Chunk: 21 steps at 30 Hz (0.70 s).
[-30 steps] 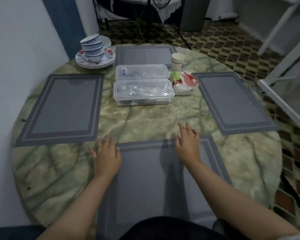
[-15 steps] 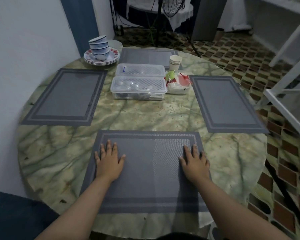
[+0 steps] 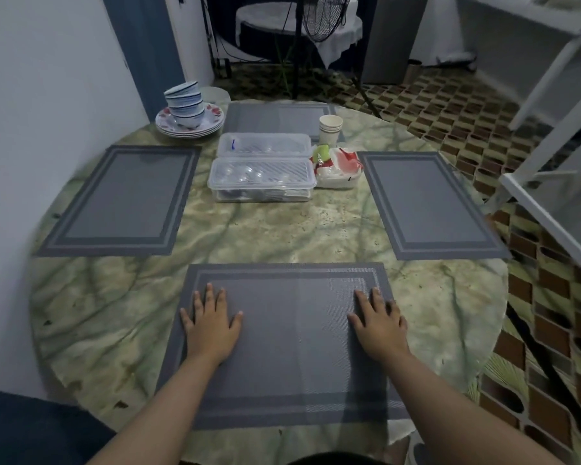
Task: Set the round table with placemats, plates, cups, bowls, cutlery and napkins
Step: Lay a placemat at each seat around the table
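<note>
— While both palms lie flat, what are they on?
— The left hand [image 3: 212, 322] and right hand [image 3: 379, 322], fingers spread, press the near placemat [image 3: 292, 344] on the round table [image 3: 249, 236].
— And the rest?
— Three more placemats: left [image 3: 121, 199], right [image 3: 430, 203], far [image 3: 275, 117]. Mid-table, two clear lidded boxes [image 3: 262, 181], a napkin pack [image 3: 337, 167], paper cups [image 3: 330, 129]. Bowls [image 3: 184, 104] stacked on plates [image 3: 212, 120], far left.
</note>
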Motion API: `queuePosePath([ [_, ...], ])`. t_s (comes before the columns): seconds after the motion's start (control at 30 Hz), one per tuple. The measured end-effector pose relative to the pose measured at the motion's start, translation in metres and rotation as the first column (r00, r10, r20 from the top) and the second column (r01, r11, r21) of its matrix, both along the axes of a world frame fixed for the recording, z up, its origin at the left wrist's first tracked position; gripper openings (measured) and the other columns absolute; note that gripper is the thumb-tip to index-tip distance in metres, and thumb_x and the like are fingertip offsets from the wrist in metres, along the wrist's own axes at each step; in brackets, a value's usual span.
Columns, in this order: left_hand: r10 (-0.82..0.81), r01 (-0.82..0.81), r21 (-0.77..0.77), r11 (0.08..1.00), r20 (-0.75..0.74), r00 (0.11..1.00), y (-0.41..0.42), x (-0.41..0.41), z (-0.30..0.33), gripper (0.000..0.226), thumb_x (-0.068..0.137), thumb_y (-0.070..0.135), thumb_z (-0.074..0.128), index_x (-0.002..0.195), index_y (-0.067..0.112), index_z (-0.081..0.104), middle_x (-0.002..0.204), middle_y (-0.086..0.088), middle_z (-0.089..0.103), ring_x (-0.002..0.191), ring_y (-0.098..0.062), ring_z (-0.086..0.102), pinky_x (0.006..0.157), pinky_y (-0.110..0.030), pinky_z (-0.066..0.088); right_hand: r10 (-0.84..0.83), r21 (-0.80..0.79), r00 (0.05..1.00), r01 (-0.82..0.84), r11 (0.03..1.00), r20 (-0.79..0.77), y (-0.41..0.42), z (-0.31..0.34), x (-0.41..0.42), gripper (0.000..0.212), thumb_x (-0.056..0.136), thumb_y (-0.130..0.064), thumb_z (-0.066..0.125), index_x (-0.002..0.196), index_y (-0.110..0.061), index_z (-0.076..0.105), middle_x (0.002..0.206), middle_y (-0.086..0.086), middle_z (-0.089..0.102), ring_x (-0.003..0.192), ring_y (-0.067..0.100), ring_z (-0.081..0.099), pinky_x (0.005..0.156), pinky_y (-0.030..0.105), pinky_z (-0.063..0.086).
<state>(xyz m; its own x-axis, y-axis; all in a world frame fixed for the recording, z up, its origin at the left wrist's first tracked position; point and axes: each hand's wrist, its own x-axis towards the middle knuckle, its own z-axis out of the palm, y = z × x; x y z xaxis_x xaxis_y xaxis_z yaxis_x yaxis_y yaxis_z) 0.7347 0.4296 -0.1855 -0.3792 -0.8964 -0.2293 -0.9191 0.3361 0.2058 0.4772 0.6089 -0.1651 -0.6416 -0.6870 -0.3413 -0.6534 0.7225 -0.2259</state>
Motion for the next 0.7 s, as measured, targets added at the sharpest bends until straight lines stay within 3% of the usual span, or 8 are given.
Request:
queuePosePath([
  [0.17, 0.023, -0.021, 0.015, 1.0, -0.139, 0.99, 0.007, -0.03, 0.014, 0.061, 0.101, 0.038, 0.037, 0.155, 0.017, 0.018, 0.164, -0.007, 0.002, 0.15, -0.029, 0.0, 0.118, -0.054, -0.004, -0.167, -0.104, 0.985, 0.17, 0.98, 0.033, 0.008, 0.015, -0.016, 0.056, 0.101, -0.045, 0.033, 0.153, -0.032, 0.016, 0.163, 0.0, 0.009, 0.144, 0.036, 0.013, 0.113, 0.054, 0.024],
  [0.37, 0.008, 0.003, 0.041, 0.999, -0.275, 0.961, 0.022, -0.09, 0.026, 0.054, 0.1, 0.029, 0.041, 0.151, 0.02, 0.028, 0.164, -0.004, 0.007, 0.151, -0.024, 0.004, 0.118, -0.052, 0.001, -0.233, -0.186, 0.972, 0.23, 0.955, 0.005, 0.021, 0.029, -0.071, 0.053, 0.101, -0.04, 0.036, 0.152, -0.033, 0.023, 0.162, -0.002, 0.014, 0.141, 0.034, 0.019, 0.109, 0.05, 0.027],
  [0.57, 0.071, -0.073, 0.008, 0.997, -0.356, 0.932, 0.055, -0.177, 0.029, 0.045, 0.099, 0.022, 0.042, 0.143, 0.021, 0.041, 0.158, 0.003, 0.027, 0.149, -0.019, 0.014, 0.115, -0.061, -0.004, -0.127, -0.16, 0.992, 0.123, 0.979, -0.015, 0.035, 0.027, -0.161, 0.054, 0.101, -0.036, 0.039, 0.152, -0.035, 0.021, 0.163, -0.002, 0.011, 0.141, 0.036, 0.016, 0.11, 0.052, 0.027],
  [0.7, 0.119, -0.139, -0.019, 0.99, -0.417, 0.901, 0.076, -0.268, 0.034, 0.037, 0.097, 0.02, 0.044, 0.132, 0.023, 0.051, 0.151, 0.007, 0.037, 0.145, -0.015, 0.021, 0.112, -0.064, -0.004, 0.066, -0.063, 0.994, -0.072, 0.995, -0.085, 0.038, 0.019, -0.271, 0.054, 0.1, -0.034, 0.039, 0.151, -0.036, 0.021, 0.163, 0.002, 0.01, 0.141, 0.04, 0.019, 0.112, 0.053, 0.027],
])
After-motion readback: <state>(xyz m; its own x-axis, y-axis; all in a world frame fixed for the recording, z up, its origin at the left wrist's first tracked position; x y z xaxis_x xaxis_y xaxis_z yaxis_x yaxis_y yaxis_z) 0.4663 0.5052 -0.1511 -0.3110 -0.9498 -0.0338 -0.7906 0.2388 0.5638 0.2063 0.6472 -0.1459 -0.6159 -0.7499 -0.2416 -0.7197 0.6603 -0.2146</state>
